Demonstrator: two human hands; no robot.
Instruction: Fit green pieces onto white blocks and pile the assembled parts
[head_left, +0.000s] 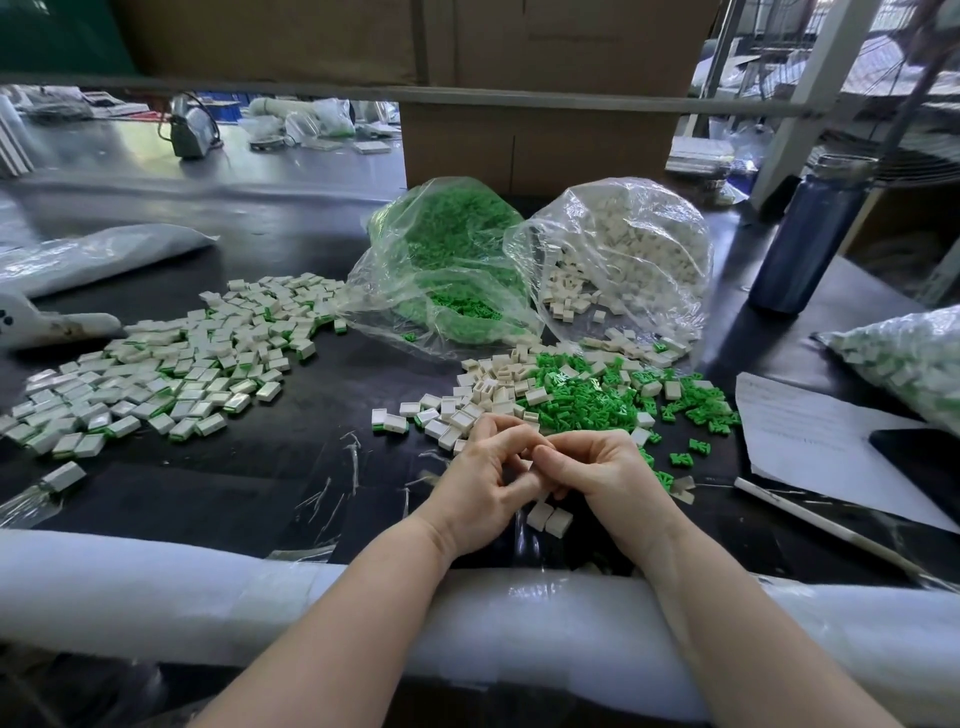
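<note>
Curled fingers of left hand (480, 480) and right hand (597, 467) pinch an unseen part; wide pile of assembled white-and-green plastic blocks (156, 374) done, loose green plastic pieces (597, 400) remain.

Both bare forearms reach forward from the lower edge of the view and converge toward the middle, wrists slightly raised. The left hand (480, 486) lies with its back turned up and outward, fingers curled inward, thumb and forefinger tips brought together at the point where the two hands meet. The right hand (597, 467) mirrors it, back of the hand uppermost, fingers bent under and thumb pressed toward the left hand's fingertips. The fingertips of both hands touch or nearly touch one another. Whatever is pinched between them is hidden by the fingers. Both wrists are straight, in line with the forearms, which are bare to the elbow.
</note>
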